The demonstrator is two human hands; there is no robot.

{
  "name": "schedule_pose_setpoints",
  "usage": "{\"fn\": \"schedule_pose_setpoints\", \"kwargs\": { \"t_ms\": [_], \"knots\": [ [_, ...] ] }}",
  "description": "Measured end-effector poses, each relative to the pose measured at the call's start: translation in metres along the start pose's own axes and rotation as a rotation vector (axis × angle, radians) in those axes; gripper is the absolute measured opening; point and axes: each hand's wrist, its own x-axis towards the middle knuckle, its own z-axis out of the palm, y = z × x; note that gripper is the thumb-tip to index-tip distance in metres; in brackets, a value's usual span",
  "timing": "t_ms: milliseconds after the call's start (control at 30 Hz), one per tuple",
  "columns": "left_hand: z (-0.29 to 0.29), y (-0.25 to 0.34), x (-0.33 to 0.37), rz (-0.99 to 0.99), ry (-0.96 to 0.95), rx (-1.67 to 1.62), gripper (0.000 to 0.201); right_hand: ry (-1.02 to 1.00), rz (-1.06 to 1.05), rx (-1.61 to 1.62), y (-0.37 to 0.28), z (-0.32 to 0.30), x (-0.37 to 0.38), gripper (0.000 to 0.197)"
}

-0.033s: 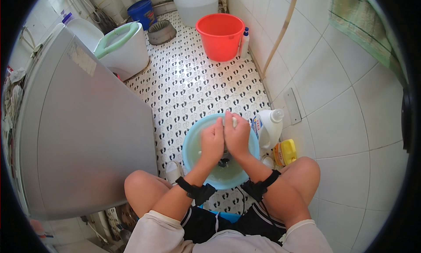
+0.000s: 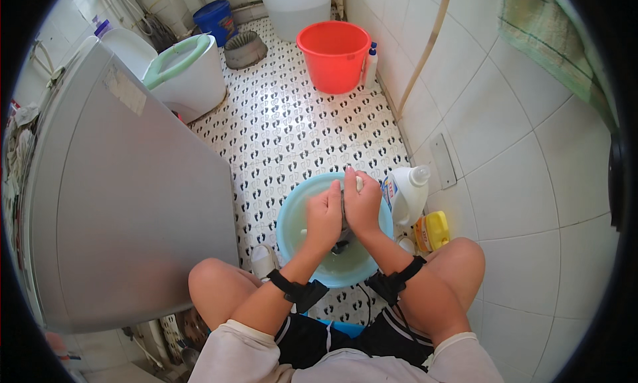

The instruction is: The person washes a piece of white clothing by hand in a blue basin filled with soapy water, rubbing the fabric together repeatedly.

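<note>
A light blue basin (image 2: 284, 213) of cloudy water stands on the floor between my knees. Over it, my left hand (image 2: 325, 218) and my right hand (image 2: 363, 207) are closed side by side on a dark grey, wet, cloth-like item (image 2: 344, 235). Its lower end hangs toward the water; most of it is hidden by the hands. Something small and white (image 2: 359, 184) shows at the fingers of my right hand, and I cannot tell whether it belongs to the cloth. Black bands circle both forearms.
Right of the basin stand a white detergent jug (image 2: 407, 195) and a yellow bottle (image 2: 433, 231). A red bucket (image 2: 334, 64) is farther off, beside a slim white bottle (image 2: 371, 67). A silver-grey appliance (image 2: 139, 184) fills the left; a tiled wall (image 2: 512, 190) bounds the right.
Both hands have shifted slightly, the right one a little to the right. More of the dark cloth shows between them, and the left hand looks less blurred.
</note>
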Motion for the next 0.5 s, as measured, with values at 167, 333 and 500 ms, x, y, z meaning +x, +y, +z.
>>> {"fn": "schedule_pose_setpoints", "kwargs": {
  "t_ms": [167, 333, 500],
  "knots": [
    [-0.004, -0.002, 0.006, -0.066, 0.107, -0.030, 0.049, -0.055, -0.103, 0.114, -0.013, 0.009, -0.018, 0.036],
    [0.001, -0.003, 0.002, 0.004, -0.014, -0.014, 0.049, 0.009, 0.018, -0.015, 0.003, -0.001, -0.001, 0.036],
    [-0.002, -0.001, 0.008, -0.009, 0.103, -0.063, 0.049, -0.076, -0.098, 0.062, -0.018, 0.004, -0.016, 0.038]
  ]
}}
